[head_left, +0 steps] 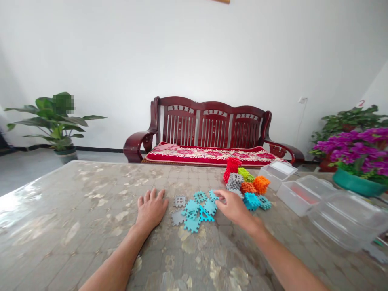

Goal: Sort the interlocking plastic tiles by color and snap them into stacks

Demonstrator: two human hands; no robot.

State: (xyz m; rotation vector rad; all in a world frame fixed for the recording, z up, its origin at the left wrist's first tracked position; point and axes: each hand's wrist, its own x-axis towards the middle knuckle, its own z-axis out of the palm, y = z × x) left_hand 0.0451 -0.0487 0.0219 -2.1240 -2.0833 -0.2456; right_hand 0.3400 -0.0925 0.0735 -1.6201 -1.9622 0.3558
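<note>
My left hand (152,207) lies flat on the table with its fingers spread, holding nothing. Just right of it are a grey window-patterned interlocking tile (180,201) and a plain grey tile (177,218). Several teal and blue tiles, one a teal window-patterned tile (200,197) and another a blue triangle-cut tile (206,214), form a loose overlapping heap between my hands. At the heap's right edge, my right hand (233,205) is closed, thumb and fingers pinching a teal tile (212,195) that they partly cover.
Behind my right hand stand stacked tiles: red (232,169), grey (235,180), green (245,175), orange (261,184) and blue (251,201). Clear plastic boxes (298,198) and a teal flowerpot (359,184) occupy the table's right side. A wooden bench (212,125) stands beyond the table.
</note>
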